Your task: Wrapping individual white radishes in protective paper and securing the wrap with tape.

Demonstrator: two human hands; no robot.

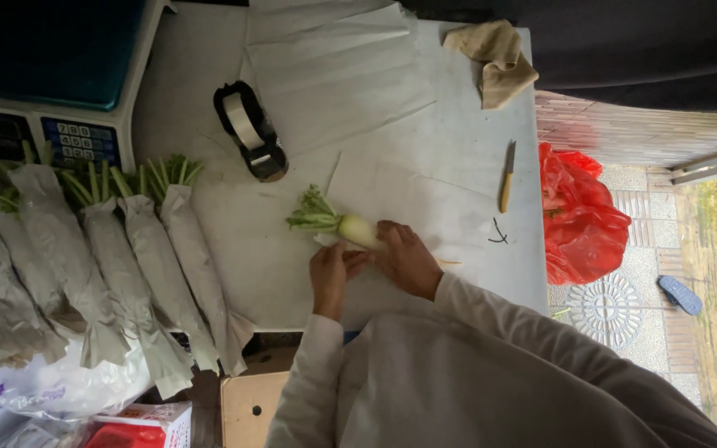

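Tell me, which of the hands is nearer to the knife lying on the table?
Right. The right hand, on the white radish, lies below-left of the knife; the left hand sits farther left, beyond it.

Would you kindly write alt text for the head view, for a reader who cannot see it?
Two hands, left hand and right hand, hold a white radish with green tops on a paper sheet on a white table. Wrapped radishes lie in a row to one side, with a tape dispenser, a knife and a scale nearby.
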